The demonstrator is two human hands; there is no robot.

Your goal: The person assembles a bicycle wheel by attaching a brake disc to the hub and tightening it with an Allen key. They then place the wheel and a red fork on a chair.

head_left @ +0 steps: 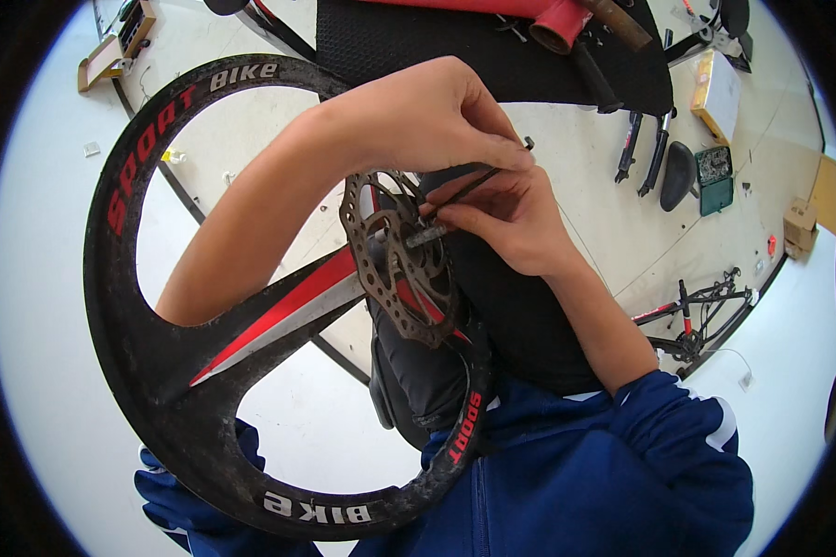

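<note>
A black bicycle wheel (172,371) with broad red-and-white spokes rests upright against my lap. A perforated metal brake disc (392,255) sits on its hub, facing me. My left hand (427,116) reaches over the disc, fingers pinched on the long arm of a thin black L-shaped key (492,172). My right hand (515,218) is just below it, fingertips pinching the key's short lower end near a grey axle stub (427,235) at the disc's centre.
A black mat (409,37) with a red bike frame (548,14) lies ahead. To the right are fork parts (643,148), a black saddle (678,176), a green case (715,176), a yellow box (715,93) and a small frame (701,316).
</note>
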